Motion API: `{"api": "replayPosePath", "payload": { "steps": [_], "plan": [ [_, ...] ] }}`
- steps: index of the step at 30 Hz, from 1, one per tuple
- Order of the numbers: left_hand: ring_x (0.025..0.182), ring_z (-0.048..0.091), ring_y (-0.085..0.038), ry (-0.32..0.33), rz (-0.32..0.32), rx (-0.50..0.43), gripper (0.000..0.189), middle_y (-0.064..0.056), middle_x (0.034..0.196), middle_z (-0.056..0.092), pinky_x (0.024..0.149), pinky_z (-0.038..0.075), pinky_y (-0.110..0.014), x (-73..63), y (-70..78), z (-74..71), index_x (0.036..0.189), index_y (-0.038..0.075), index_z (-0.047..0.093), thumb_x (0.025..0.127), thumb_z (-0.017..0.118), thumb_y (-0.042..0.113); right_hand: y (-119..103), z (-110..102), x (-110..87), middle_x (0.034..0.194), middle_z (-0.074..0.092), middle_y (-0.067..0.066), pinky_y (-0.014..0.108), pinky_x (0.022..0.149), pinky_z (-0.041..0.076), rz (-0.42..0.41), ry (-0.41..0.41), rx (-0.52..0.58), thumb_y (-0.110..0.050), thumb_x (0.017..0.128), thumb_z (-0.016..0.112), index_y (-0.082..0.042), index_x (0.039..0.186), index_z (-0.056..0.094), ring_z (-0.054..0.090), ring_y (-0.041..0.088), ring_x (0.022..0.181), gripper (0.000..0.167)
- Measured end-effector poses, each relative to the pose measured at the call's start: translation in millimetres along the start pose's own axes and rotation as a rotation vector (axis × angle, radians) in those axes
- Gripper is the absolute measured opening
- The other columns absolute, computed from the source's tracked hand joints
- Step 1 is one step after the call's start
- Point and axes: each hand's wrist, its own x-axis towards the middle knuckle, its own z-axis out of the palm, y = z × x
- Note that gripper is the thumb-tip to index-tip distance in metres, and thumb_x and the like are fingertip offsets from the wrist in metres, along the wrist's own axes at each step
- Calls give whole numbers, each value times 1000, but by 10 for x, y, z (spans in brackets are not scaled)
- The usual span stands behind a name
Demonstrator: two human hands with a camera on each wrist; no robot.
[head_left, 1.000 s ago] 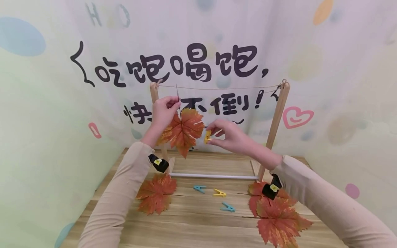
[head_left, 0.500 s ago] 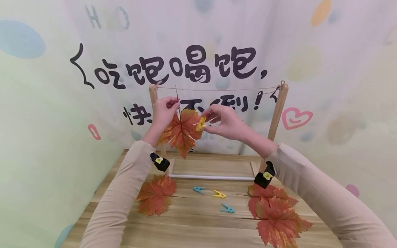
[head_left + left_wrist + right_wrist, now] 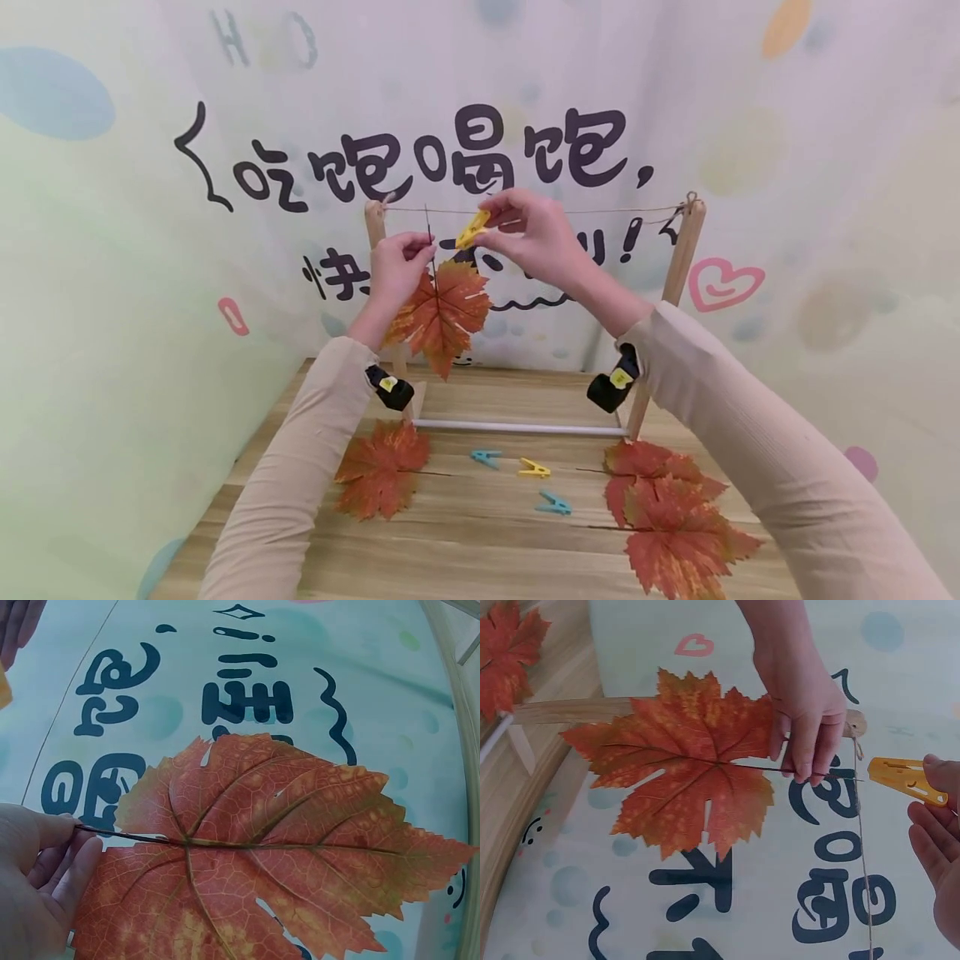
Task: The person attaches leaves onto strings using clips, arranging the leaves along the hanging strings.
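My left hand (image 3: pixel 401 265) pinches the dark stem of an orange-red maple leaf (image 3: pixel 442 312), which hangs blade down below the fingers. In the right wrist view the stem's tip reaches the thin string (image 3: pixel 864 870) near the post's top. My right hand (image 3: pixel 536 237) holds a yellow clothespin (image 3: pixel 472 229) between thumb and fingers, just right of the stem and close to the string's height. In the right wrist view the clothespin (image 3: pixel 907 780) points at the stem tip, a small gap apart from it. The left wrist view shows the leaf's veined blade (image 3: pixel 300 844) close up.
The string runs between two wooden posts (image 3: pixel 678 258), joined low down by a white rod (image 3: pixel 517 427). On the wooden table (image 3: pixel 465 550) lie two blue clothespins (image 3: pixel 555 502), a yellow one (image 3: pixel 534 467), a leaf (image 3: pixel 382 471) at left and overlapping leaves (image 3: pixel 675 529) at right.
My right hand has risen and moved left with the yellow clothespin, from beside the leaf blade up to near the string. The left hand and its leaf have stayed nearly still.
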Motion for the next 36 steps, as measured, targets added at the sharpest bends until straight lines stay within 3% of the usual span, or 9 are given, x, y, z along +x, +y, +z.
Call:
{"api": "replayPosePath", "payload": {
  "steps": [16, 26, 36],
  "plan": [
    [74, 60, -21, -8, 5, 0, 19, -17, 92, 66, 60, 49, -16, -3, 26, 1, 100, -4, 67, 85, 61, 7, 76, 116, 283, 97, 64, 10, 19, 78, 49, 25, 147, -81, -8, 78, 71, 1, 106, 62, 61, 14, 87, 31],
    [72, 60, -20, 1, 7, -16, 18, -17, 91, 67, 60, 48, -16, 4, -13, 2, 99, -3, 67, 85, 61, 6, 181, 290, 393, 89, 68, 13, 18, 69, 51, 38, 265, -43, -3, 75, 71, 3, 95, 66, 64, 16, 76, 22],
    [74, 59, -20, 6, 6, -24, 17, -17, 92, 66, 62, 48, -18, 16, -10, 27, 99, -4, 66, 86, 61, 5, 163, 343, 472, 93, 68, 10, 16, 70, 50, 57, 267, -88, -6, 76, 71, 2, 93, 67, 64, 15, 77, 20]
  ]
}}
